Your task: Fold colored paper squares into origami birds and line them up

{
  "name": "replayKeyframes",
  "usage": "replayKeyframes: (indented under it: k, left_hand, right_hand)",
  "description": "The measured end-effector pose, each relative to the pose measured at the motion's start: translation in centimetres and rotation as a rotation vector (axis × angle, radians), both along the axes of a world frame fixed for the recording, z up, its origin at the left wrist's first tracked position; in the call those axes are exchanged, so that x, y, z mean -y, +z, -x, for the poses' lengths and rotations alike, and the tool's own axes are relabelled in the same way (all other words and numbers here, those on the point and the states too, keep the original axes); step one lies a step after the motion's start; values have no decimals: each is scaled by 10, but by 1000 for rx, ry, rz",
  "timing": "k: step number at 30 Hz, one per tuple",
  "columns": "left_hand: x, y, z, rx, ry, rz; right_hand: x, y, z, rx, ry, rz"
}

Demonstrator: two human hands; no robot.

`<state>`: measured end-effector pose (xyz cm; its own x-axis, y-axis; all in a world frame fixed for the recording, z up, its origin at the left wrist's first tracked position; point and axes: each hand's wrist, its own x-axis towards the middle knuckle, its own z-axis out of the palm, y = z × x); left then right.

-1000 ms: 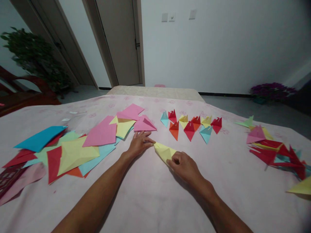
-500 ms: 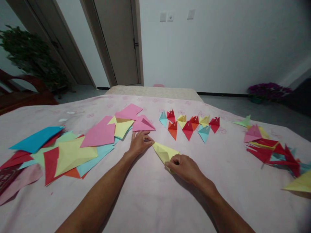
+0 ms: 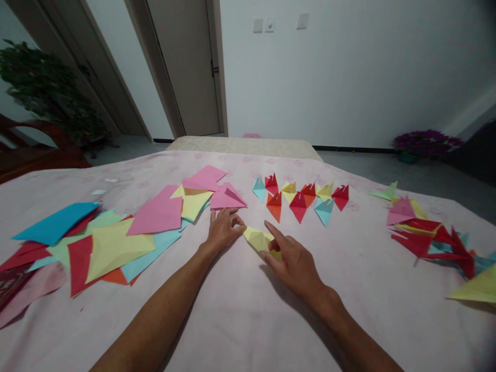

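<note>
A folded piece of yellow origami paper (image 3: 256,238) lies on the tablecloth in front of me, its right part hidden by my fingers. Thumb and index finger of my left hand (image 3: 226,227) pinch its upper left tip. Over the paper's right part is my right hand (image 3: 293,262), index finger stretched out and thumb apart from it. The thumb touches the paper's lower edge. Just beyond my left hand lies a pink folded sheet (image 3: 228,197).
Several small folded paper birds, among them a red one (image 3: 298,206), stand in rows behind. A pile of coloured sheets (image 3: 116,245) spreads to the left. More folded paper pieces (image 3: 416,240) lie at the right. The pink-white tablecloth (image 3: 240,315) covers the table.
My right hand has opened from a pinch, its index finger now extended and reaching over the yellow paper. Less of the paper's right side shows. My left hand keeps its pinch.
</note>
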<state>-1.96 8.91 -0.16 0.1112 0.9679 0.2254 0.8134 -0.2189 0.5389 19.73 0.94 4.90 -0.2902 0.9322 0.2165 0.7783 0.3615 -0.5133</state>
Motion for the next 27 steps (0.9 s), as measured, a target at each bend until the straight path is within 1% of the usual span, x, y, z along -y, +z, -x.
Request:
replayKeyframes:
  k: [3, 5, 8, 11, 13, 15, 16, 19, 21, 27]
  left_hand:
    - [1, 1, 0, -7, 0, 5]
    - [1, 0, 0, -10, 0, -2]
    - [1, -1, 0, -17, -4, -17]
    - [1, -2, 0, -26, -10, -15]
    - [1, -2, 1, -28, -13, -12]
    - [2, -2, 1, -29, -19, -14]
    - [2, -2, 1, -29, -21, -16]
    - [2, 0, 1, -33, -20, -8]
    - [2, 0, 1, -35, -19, -3]
    - [2, 0, 0, -42, -19, -8]
  right_hand:
    - [-2, -10, 2, 48, 71, -63]
    - [-4, -10, 1, 112, 100, -128]
    - [-6, -4, 2, 164, 115, -214]
    - [-7, 4, 5, 139, 112, -292]
    - [-9, 5, 8, 99, 112, -315]
    - [-13, 2, 9, 32, 112, -259]
    - [-16, 0, 9, -10, 105, -193]
    - [-22, -9, 7, -105, 54, 65]
    - [-24, -12, 4, -117, 23, 172]
    - [-26, -17, -1, -94, 44, 236]
